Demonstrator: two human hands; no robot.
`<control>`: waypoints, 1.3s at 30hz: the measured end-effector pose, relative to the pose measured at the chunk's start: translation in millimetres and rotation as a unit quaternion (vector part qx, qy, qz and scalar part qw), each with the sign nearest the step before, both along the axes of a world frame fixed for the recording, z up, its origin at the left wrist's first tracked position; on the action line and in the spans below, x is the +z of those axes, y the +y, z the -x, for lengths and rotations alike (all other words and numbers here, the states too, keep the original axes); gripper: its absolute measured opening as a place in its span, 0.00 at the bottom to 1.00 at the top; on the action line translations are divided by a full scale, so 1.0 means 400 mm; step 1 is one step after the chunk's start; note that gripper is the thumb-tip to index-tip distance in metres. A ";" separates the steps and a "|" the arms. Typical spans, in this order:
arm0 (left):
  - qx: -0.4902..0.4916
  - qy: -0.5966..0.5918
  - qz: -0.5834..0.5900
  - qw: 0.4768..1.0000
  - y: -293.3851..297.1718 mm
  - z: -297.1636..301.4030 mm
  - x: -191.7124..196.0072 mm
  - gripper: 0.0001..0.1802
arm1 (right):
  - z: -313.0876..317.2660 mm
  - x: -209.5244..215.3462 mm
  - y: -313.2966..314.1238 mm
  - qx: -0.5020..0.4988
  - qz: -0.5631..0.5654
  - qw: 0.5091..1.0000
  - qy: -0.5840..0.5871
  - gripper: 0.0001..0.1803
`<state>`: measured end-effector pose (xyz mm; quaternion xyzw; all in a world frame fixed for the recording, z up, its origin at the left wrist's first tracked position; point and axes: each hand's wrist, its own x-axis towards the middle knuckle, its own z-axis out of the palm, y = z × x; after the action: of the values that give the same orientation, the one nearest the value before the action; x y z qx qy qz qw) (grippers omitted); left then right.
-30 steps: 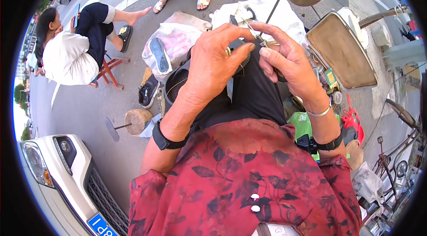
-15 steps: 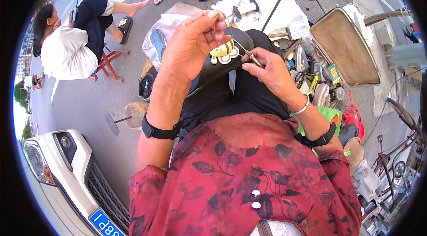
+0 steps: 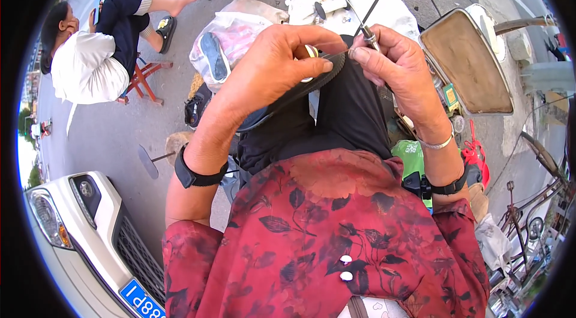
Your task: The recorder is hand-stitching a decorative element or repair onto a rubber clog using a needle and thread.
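Note:
My right hand grips an awl with a metal shank, its thin curved end pointing up and away from me. My left hand is curled over a dark shoe above my lap, its index fingertip close to my right fingertips. Between the left thumb and index finger shows part of a yellow and white ornament on the shoe. The left hand's other fingers are hidden, and I cannot make out what they hold. Beyond the hands, a white thread spool with dark ends lies on a white cloth.
A plastic bag holding a blue-soled shoe lies left of the cloth. To the right are a brown-lined tray and a green bag. A person sits on a folding stool; a white car stands near left.
My right hand has moved up and right, turning the awl's end upward. My left hand has come down over the shoe, covering most of the bee-like ornament that was in plain view.

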<state>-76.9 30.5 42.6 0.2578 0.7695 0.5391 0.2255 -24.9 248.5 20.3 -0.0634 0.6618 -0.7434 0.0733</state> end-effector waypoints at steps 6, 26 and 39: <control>0.021 0.365 0.108 0.925 0.017 -0.012 -0.018 0.08 | 0.065 0.002 -0.003 0.009 0.083 0.996 0.020 0.13; 0.049 -0.155 -0.084 0.983 -0.007 0.017 -0.012 0.13 | 0.064 0.002 0.007 -0.021 0.016 0.997 0.070 0.08; 0.068 0.457 0.146 0.875 0.030 -0.011 -0.020 0.09 | 0.111 -0.059 -0.032 0.028 0.077 0.996 0.043 0.12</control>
<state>-72.5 42.7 34.8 0.3866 0.8725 0.2567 -0.1528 -69.4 235.7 -3.3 -0.1196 0.6032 -0.7862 0.0607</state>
